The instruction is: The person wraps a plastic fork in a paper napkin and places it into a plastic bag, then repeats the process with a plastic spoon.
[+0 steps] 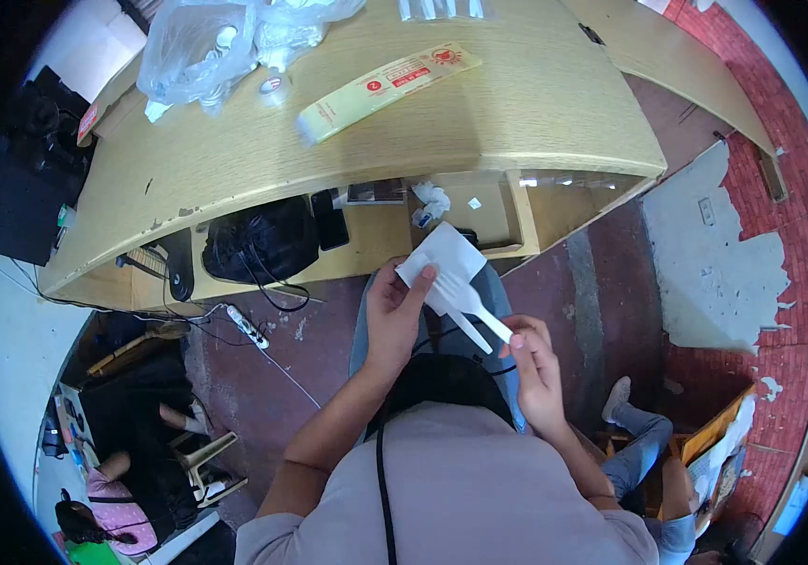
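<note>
Between the thumb and fingers of my left hand (398, 309) is a folded white napkin (458, 250), together with a white plastic knife (472, 333) whose lower end sticks out below it. My right hand (536, 363) pinches the handle end of a white plastic fork (463, 298). The fork's tines lie over the napkin, close to my left thumb. Both hands are above my lap, just in front of the desk's edge.
On the desk (555, 113) lie a long yellow printed packet (390, 89), a roll of tape (274, 87) and clear plastic bags (202, 56). An open drawer (493, 212) holds crumpled tissue. A black bag (263, 240) sits on the shelf. People sit behind me on both sides.
</note>
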`<action>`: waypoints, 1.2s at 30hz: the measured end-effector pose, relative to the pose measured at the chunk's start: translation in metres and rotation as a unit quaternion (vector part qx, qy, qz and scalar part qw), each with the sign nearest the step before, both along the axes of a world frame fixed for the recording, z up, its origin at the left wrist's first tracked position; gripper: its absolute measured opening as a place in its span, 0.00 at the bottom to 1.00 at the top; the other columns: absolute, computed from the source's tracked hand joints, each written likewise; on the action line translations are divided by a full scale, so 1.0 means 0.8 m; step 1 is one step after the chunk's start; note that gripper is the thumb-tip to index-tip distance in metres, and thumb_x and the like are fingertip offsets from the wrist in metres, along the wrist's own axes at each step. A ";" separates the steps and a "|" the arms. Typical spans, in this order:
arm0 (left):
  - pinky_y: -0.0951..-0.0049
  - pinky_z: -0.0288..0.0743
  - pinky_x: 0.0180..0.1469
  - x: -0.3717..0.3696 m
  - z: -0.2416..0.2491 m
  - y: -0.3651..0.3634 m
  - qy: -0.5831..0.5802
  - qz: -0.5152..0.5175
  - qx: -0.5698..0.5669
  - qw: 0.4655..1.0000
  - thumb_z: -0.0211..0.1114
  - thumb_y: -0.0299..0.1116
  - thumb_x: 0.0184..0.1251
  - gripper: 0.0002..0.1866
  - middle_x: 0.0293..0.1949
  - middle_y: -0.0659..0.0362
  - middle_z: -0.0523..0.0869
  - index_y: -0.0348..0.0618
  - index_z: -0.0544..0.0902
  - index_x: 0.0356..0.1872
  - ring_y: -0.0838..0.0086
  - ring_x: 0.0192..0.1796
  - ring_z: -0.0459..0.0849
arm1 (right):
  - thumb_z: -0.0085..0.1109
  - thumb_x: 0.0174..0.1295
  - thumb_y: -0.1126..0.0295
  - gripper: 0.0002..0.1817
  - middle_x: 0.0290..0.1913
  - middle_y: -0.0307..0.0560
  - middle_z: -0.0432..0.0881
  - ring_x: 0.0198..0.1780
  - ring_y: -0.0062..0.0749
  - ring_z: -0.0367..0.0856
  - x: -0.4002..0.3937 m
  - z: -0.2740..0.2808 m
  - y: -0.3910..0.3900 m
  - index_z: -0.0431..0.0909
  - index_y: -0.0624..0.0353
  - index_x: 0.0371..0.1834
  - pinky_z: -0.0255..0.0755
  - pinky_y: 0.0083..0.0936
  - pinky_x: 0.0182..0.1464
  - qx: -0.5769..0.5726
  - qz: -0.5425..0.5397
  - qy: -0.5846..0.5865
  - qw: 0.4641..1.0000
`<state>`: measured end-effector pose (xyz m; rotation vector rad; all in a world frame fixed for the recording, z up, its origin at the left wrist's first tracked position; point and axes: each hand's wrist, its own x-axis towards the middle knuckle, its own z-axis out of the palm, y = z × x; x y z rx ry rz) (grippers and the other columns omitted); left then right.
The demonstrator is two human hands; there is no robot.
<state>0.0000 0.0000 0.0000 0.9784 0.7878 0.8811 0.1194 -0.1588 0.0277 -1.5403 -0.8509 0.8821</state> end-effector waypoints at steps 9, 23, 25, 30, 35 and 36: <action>0.75 0.76 0.43 0.001 -0.023 -0.008 -0.034 0.021 -0.018 0.999 0.58 0.28 0.65 0.11 0.40 0.60 0.82 0.38 0.75 0.47 0.78 0.41 0.81 | 0.40 0.72 0.65 0.15 0.46 0.51 0.76 0.39 0.28 0.79 -0.029 -0.025 0.015 0.72 0.67 0.38 0.76 0.25 0.46 0.026 -0.031 0.286 0.957; 0.70 0.78 0.44 -0.011 -0.005 0.020 -0.042 -0.083 -0.185 0.978 0.53 0.44 0.69 0.20 0.44 0.58 0.82 0.39 0.73 0.52 0.73 0.45 0.83 | 0.44 0.71 0.66 0.13 0.36 0.46 0.76 0.33 0.28 0.81 -0.025 -0.040 0.023 0.73 0.66 0.38 0.80 0.26 0.38 0.029 -0.029 0.201 0.979; 0.70 0.78 0.43 -0.010 0.005 0.020 -0.037 -0.088 -0.164 0.982 0.55 0.46 0.68 0.21 0.43 0.58 0.81 0.38 0.74 0.51 0.73 0.44 0.82 | 0.44 0.71 0.66 0.13 0.36 0.46 0.76 0.34 0.28 0.81 -0.025 -0.039 0.024 0.73 0.66 0.39 0.80 0.26 0.38 0.026 -0.025 0.183 0.982; 0.68 0.78 0.44 -0.010 0.000 0.020 0.000 -0.088 -0.112 0.990 0.54 0.43 0.69 0.19 0.45 0.57 0.82 0.39 0.74 0.52 0.72 0.46 0.83 | 0.44 0.71 0.67 0.13 0.36 0.46 0.76 0.34 0.28 0.81 -0.027 -0.040 0.029 0.73 0.67 0.39 0.80 0.24 0.39 0.021 -0.030 0.134 0.990; 0.68 0.78 0.43 -0.011 -0.003 0.020 -0.019 -0.086 -0.098 0.991 0.55 0.39 0.70 0.16 0.45 0.57 0.83 0.40 0.76 0.51 0.72 0.46 0.83 | 0.44 0.69 0.73 0.11 0.38 0.46 0.73 0.37 0.31 0.83 -0.027 -0.043 0.033 0.72 0.71 0.35 0.81 0.25 0.42 0.031 -0.057 0.170 0.983; 0.68 0.78 0.43 -0.011 -0.003 0.021 -0.019 -0.087 -0.098 0.991 0.55 0.39 0.70 0.16 0.45 0.57 0.83 0.40 0.76 0.51 0.72 0.46 0.83 | 0.44 0.69 0.73 0.11 0.38 0.46 0.73 0.37 0.31 0.83 -0.027 -0.042 0.034 0.72 0.71 0.35 0.81 0.25 0.42 0.031 -0.058 0.170 0.983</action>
